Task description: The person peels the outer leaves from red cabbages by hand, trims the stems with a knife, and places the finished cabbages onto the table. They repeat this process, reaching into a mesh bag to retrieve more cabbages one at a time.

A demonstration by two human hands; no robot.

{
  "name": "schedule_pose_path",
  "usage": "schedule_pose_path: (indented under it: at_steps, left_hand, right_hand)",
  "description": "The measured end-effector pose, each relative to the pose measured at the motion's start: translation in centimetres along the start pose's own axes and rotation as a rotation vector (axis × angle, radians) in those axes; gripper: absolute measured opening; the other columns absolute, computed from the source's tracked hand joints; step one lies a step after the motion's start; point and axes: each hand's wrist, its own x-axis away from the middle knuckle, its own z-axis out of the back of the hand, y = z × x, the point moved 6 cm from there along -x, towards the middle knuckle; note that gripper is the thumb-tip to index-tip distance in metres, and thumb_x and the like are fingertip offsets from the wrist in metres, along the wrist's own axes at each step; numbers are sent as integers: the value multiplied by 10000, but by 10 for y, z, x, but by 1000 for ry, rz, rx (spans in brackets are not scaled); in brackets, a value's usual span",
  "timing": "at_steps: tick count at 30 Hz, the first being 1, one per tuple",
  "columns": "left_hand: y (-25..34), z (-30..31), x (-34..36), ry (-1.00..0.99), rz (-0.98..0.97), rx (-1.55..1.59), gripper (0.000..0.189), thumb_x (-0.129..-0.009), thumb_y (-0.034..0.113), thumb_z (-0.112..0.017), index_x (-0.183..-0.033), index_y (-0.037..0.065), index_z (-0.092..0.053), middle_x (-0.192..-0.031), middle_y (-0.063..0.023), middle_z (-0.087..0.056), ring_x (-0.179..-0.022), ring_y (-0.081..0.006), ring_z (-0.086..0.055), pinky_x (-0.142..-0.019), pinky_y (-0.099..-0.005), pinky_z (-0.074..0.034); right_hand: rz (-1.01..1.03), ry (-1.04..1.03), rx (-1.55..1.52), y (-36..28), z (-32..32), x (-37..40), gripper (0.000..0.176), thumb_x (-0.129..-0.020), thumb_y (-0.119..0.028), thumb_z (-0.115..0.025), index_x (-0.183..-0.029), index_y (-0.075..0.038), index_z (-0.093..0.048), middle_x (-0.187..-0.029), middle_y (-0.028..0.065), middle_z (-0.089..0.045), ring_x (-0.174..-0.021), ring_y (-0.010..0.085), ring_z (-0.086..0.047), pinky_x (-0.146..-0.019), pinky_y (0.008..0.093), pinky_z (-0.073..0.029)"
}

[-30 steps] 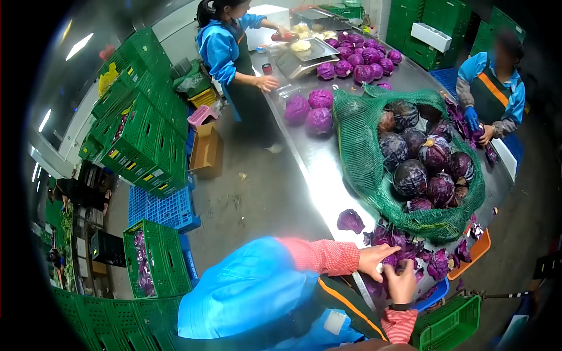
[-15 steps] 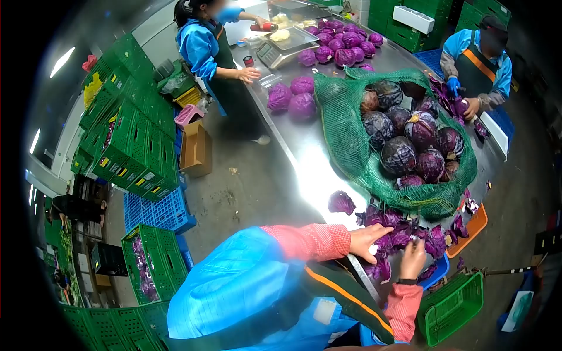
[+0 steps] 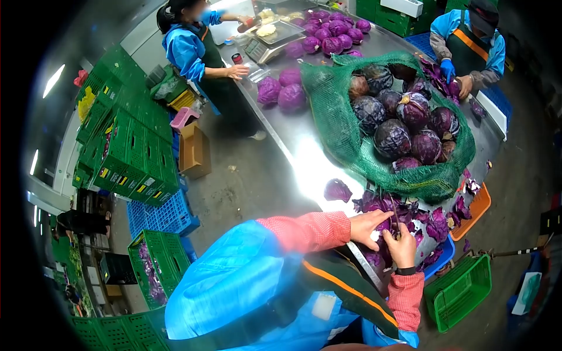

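My left hand [image 3: 369, 227] lies over a red cabbage [image 3: 383, 250] at the table's near edge, gripping it with thumb and fingers. Its pale stem shows beside the thumb. My right hand [image 3: 403, 248] is closed around a knife [image 3: 394, 208], whose thin blade points up and away among the leaves. Both hands are close together at the cabbage. Loose purple leaves [image 3: 437, 224] lie around them. Beyond, a green mesh bag [image 3: 328, 111] lies open with several dark red cabbages [image 3: 392, 138] inside. One loose purple piece [image 3: 337, 190] rests left of the leaf pile.
An orange crate [image 3: 480, 206], a blue crate [image 3: 443, 257] and a green crate [image 3: 461, 295] stand by the table's right side. Peeled cabbages [image 3: 291, 97] and a scale [image 3: 256, 50] are farther up the metal table [image 3: 281, 131]. Two co-workers stand at the far sides.
My right hand has moved up and left, closer to my left hand, and the knife blade now shows. The view has shifted slightly. The left co-worker's red-and-black object has moved.
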Motion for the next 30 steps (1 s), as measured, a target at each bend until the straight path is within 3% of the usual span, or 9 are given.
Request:
schedule_pose_path:
  at_steps: [4, 8, 14, 19, 24, 26, 29, 30]
  left_hand:
    - [-3, -5, -4, 29, -66, -76, 1228, -558, 354, -866, -1511, 15, -171, -1153, -215, -458, -1039, -372, -518, -881, -436, -471]
    - [-6, -13, -7, 4, -56, -54, 1241, -549, 355, -877, -1510, 14, -170, -1170, -220, -458, -1051, -382, -522, -893, -446, -470]
    - [-5, -8, -9, 24, -114, -41, 1228, -544, 361, -870, -1499, 1, -187, -1199, -237, -473, -1102, -391, -521, -929, -443, -463]
    - [0, -7, -15, -94, 1, -36, 1222, -539, 358, -862, -1494, -7, -193, -1234, -260, -471, -1122, -406, -525, -960, -442, -451]
    - [5, -3, -15, 33, -28, -109, 1142, -587, 482, -827, -1464, -11, -284, -1189, -264, -524, -1078, -402, -565, -900, -460, -488]
    - [1, -3, -17, -18, 28, -103, 1154, -588, 509, -825, -1465, -7, -281, -1187, -255, -526, -1063, -392, -567, -873, -449, -497]
    - [-4, -4, -19, -11, -38, -106, 1180, -574, 449, -844, -1484, 1, -241, -1163, -234, -525, -1034, -378, -566, -852, -440, -493]
    - [-2, -5, -19, -31, -36, -80, 1186, -565, 426, -849, -1486, 1, -234, -1159, -229, -521, -1032, -375, -563, -856, -440, -490]
  right_hand:
    - [77, 16, 228, -11, 2, -2, 390, -781, -359, -695, -979, -28, -640, -675, 172, -642, -650, 371, -652, -574, 451, -491]
    - [82, -98, 46, -1, 9, -2, 386, -752, -334, -737, -948, -23, -621, -642, 156, -623, -614, 366, -636, -558, 443, -486]
    - [119, -84, 180, -13, 10, 1, 397, -741, -318, -727, -987, -25, -621, -679, 173, -645, -650, 384, -646, -587, 460, -498]
    - [192, -20, 267, -18, 9, 4, 331, -739, -246, -671, -974, -16, -633, -721, 218, -658, -684, 417, -648, -623, 488, -512]
    - [271, 103, 428, -21, 6, 8, 193, -729, -182, -655, -822, -21, -603, -664, 203, -639, -603, 372, -640, -557, 452, -509]
    - [344, 164, 448, -18, 1, 11, 172, -737, -150, -661, -826, -22, -589, -650, 199, -625, -603, 371, -630, -545, 447, -497]
    - [351, 282, 227, -7, 3, 14, 191, -758, -140, -704, -849, -25, -582, -622, 146, -612, -555, 293, -622, -533, 391, -481]
    - [235, 225, 93, 2, 5, 12, 208, -761, -145, -720, -861, -26, -582, -621, 121, -602, -551, 253, -604, -535, 370, -472]
